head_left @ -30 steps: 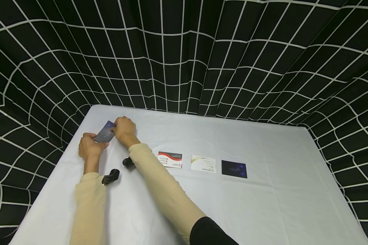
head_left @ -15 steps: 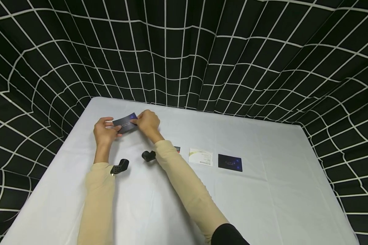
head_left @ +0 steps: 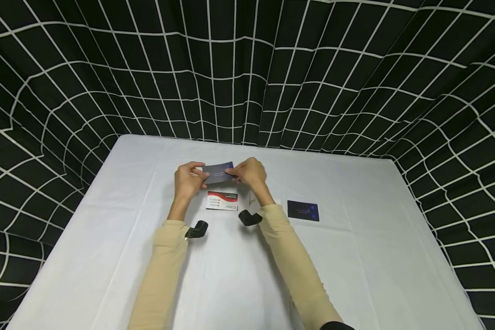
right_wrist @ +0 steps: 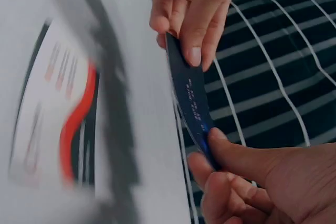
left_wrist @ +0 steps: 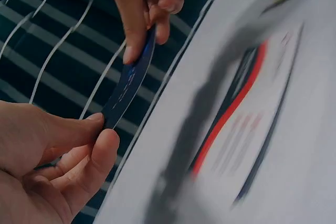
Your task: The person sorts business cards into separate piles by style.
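A dark blue business card (head_left: 217, 173) is held up between both hands, just beyond the red-and-white card. My left hand (head_left: 187, 182) pinches its left end between thumb and fingers, while my right hand (head_left: 250, 173) pinches the right end. From the left wrist view the dark blue card (left_wrist: 128, 85) looks slightly bowed; the right wrist view shows the same bend in the card (right_wrist: 190, 95). Below it on the table lies a white card with a red and black wave (head_left: 222, 201). Most of a white card (head_left: 253, 200) is hidden behind my right wrist.
Another dark blue card (head_left: 303, 210) lies flat to the right of my right forearm. A white cloth covers the table (head_left: 379, 256). Black curtain with a white grid (head_left: 247, 68) hangs round the back and sides. Each wrist carries a small black camera (head_left: 197, 229).
Both hands have carried the dark blue card rightward from the table's far left, levelling it on the way. The red-and-white card has come back into sight; the white card is now mostly covered.
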The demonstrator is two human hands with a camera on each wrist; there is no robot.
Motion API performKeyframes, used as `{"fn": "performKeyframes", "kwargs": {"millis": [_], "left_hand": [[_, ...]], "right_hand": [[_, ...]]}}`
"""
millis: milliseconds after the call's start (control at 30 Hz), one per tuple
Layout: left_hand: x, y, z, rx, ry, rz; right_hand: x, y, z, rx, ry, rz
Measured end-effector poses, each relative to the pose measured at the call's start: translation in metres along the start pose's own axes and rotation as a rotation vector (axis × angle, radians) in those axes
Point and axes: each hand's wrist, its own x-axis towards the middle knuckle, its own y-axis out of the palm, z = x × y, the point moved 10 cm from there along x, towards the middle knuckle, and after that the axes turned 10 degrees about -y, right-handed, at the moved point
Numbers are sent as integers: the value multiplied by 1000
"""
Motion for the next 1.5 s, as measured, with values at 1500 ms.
{"fn": "performKeyframes", "kwargs": {"millis": [1500], "left_hand": [[-55, 215, -25, 802, 337, 97]], "right_hand": [[-85, -74, -188, -94, 203, -106]]}}
